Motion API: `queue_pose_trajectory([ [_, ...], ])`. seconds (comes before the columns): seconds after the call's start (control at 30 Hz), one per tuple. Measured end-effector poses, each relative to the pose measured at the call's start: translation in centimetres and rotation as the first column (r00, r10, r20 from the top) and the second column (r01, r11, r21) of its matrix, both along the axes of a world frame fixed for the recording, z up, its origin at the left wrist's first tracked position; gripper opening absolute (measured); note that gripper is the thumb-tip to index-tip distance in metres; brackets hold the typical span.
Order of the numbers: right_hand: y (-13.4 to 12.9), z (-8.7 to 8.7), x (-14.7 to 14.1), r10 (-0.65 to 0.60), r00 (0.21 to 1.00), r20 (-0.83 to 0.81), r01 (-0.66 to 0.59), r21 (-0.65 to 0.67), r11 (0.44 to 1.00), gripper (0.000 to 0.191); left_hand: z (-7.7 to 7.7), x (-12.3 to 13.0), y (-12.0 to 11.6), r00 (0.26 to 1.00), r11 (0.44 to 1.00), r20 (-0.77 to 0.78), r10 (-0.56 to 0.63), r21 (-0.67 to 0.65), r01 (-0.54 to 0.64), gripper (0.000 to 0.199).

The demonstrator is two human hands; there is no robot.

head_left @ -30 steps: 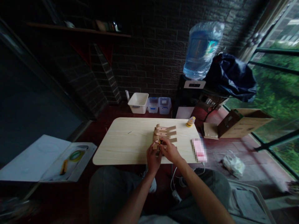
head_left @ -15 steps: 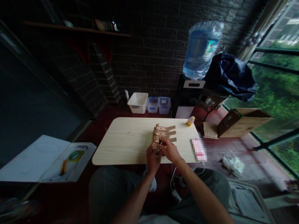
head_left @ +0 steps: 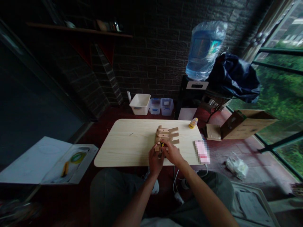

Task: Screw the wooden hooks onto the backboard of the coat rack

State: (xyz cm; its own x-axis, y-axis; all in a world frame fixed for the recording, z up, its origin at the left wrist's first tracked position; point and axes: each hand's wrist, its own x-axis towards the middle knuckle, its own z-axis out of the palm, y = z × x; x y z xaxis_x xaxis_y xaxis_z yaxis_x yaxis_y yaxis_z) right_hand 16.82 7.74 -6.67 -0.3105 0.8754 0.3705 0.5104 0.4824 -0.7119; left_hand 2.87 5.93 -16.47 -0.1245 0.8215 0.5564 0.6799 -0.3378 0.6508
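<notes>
A wooden rack (head_left: 163, 135) with several flap-like wooden hooks lies on the pale table (head_left: 123, 145), in front of me. My right hand (head_left: 172, 152) is closed around a small black-and-yellow screwdriver (head_left: 162, 144), its handle showing between the fingertips. The tool's lower end is hidden by my fingers. At the rack's near left side, my left hand (head_left: 155, 160) has its fingers bent in and pressed against the wood, close beside the screwdriver. Both hands nearly touch, and they cover the near part of the rack.
A yellow-based clear bottle (head_left: 193, 123) stands at the table's far right corner, with a blurred pink item (head_left: 202, 151) near the right edge. To the left lies an open white case (head_left: 81, 170). Bins (head_left: 140, 105) and a water dispenser (head_left: 193, 97) stand beyond the table.
The screwdriver handle has shifted slightly and shows at a different angle between my right fingertips. Both hands stay at the same spot on the rack.
</notes>
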Motion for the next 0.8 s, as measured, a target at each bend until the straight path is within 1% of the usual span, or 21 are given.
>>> queue_pose_trajectory([
  [0.17, 0.6, -1.0, 0.4, -0.042, 0.995, -0.087, 0.042, -0.004, 0.999, 0.042, -0.2, 0.0, 0.1, 1.000, 1.000, -0.007, 0.009, 0.009, -0.009, 0.030],
  [0.27, 0.6, -1.3, 0.6, -0.065, 0.992, -0.106, 0.066, 0.003, 0.998, 0.042, -0.2, 0.1, 0.1, 1.000, 1.000, -0.006, 0.005, 0.007, -0.005, 0.030],
  [0.37, 0.3, -1.0, 0.5, -0.068, 0.995, -0.072, 0.068, -0.004, 0.998, 0.043, -0.3, 0.1, 0.0, 1.000, 1.000, -0.003, 0.010, 0.009, -0.010, 0.028],
  [0.53, -0.2, -0.2, 0.2, 0.013, 1.000, -0.014, -0.014, -0.045, 0.999, 0.043, -0.2, 0.1, 0.1, 1.000, 1.000, -0.009, 0.009, 0.022, -0.009, 0.028],
  [0.67, 0.2, -0.2, 0.3, 0.002, 1.000, -0.029, -0.004, -0.065, 0.998, 0.043, 0.0, 0.1, 0.1, 1.000, 1.000, -0.008, 0.022, 0.019, -0.021, 0.031],
  [0.8, 0.8, -0.5, 0.4, -0.003, 0.997, -0.076, -0.001, -0.052, 0.999, 0.041, 0.0, 0.1, 0.1, 1.000, 1.000, -0.009, 0.012, -0.004, -0.012, 0.031],
])
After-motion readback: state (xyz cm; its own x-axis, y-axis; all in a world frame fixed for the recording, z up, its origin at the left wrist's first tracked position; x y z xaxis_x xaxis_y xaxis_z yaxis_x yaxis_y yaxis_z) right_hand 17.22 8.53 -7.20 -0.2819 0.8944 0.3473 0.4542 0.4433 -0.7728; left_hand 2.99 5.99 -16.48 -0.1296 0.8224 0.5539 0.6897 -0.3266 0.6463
